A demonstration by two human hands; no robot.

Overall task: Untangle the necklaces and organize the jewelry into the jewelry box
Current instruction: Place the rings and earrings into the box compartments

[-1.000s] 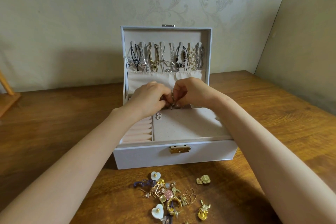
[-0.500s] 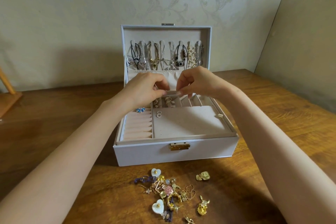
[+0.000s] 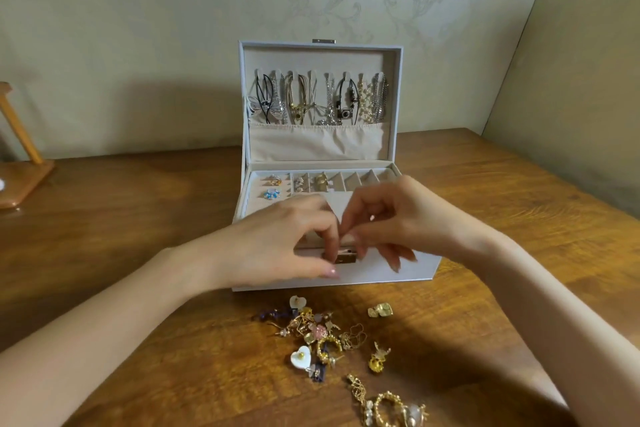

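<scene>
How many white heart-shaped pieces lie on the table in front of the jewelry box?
2. One white heart lies at the far edge of the pile, close to the box; the second heart, nearer the camera, at its left. Others may be hidden in it.

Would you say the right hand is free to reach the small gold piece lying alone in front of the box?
Probably yes: the gold piece lies uncovered on bare table close to the right hand, nothing between them; whether its fingers hold something is unclear.
</scene>
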